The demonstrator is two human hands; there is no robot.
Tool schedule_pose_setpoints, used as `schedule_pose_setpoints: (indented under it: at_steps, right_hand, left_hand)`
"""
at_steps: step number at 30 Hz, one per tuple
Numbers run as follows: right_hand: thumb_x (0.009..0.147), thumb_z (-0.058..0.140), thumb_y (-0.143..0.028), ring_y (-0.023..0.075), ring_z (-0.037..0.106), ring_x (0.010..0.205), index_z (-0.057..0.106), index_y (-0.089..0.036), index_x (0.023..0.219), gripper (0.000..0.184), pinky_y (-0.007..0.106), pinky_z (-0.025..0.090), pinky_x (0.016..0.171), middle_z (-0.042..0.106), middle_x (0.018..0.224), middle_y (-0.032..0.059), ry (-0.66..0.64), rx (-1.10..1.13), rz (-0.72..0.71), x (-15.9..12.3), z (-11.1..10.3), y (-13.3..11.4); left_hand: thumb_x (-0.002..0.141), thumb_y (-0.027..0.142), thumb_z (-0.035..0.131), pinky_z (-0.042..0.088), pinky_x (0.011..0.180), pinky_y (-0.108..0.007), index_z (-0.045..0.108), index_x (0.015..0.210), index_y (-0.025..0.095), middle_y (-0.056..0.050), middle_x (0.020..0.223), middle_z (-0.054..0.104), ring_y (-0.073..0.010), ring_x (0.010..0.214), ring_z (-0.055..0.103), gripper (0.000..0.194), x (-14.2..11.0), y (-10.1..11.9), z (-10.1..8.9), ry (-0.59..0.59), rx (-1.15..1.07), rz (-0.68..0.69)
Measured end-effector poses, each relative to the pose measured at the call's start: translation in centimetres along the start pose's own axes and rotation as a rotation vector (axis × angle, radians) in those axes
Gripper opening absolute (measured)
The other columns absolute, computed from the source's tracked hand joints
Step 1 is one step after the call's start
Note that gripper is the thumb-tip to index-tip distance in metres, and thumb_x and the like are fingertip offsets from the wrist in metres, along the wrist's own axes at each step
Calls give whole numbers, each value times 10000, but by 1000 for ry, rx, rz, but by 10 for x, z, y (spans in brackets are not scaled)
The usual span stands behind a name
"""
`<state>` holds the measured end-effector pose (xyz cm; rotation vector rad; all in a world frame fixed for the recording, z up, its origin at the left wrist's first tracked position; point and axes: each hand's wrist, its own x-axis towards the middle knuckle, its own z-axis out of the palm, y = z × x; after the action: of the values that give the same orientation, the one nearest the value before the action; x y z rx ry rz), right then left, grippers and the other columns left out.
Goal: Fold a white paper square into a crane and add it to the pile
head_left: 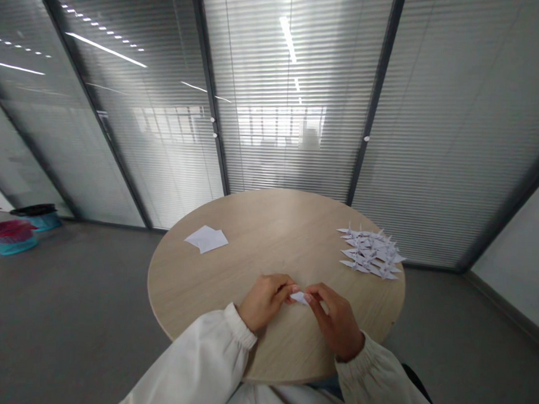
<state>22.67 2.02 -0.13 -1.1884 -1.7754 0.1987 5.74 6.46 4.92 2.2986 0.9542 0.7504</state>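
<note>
A small piece of folded white paper [299, 297] is pinched between my two hands, close to the near side of the round table. My left hand [267, 298] grips its left end with thumb and fingers closed. On the other end, my right hand [331, 316] holds the paper between thumb and forefinger. The fingers cover part of the folds. At the table's right side lies a group of folded white paper cranes [370, 251], set close together in rows. White paper sheets [206, 239] lie flat at the left, overlapping each other.
The round wooden table [278, 217] stands before a glass wall with blinds [293, 161]. On the floor at far left are a bin with a red liner [9, 233] and a bin with a black liner [39, 214]. A white wall [517, 254] rises at the right.
</note>
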Motion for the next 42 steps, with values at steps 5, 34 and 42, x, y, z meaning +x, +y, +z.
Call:
schedule_pose_setpoints:
  at_steps: [5,34,42]
  right_hand:
    - [929,395,-332,150,611,715,601,-198,837,263,229,459,684,652,758,35,-8,-7,28,0,1,1]
    - [869,519,-243,175,595,789,592,-205,825,93,306,484,729,619,806,45,180,42,-104,4,-4,-3]
    - [880,519,-294,156,607,747,583,-205,855,112,264,484,688,631,785,27,145,30,-47,2,-1,0]
  left_hand:
    - [915,312,408,408,643,-202,622,709,157,-19,651,626,-122,632,573,335,-1,-1,2,4,29,32]
    - [735,252,661,410,574,-201,528,1082,179,45,656,548,-96,583,517,378,1,-14,12,47,-307,-65]
    - [764,275,631,414,577,-194,643,889,156,12,664,602,-104,605,539,172,1,-6,8,11,-218,-91]
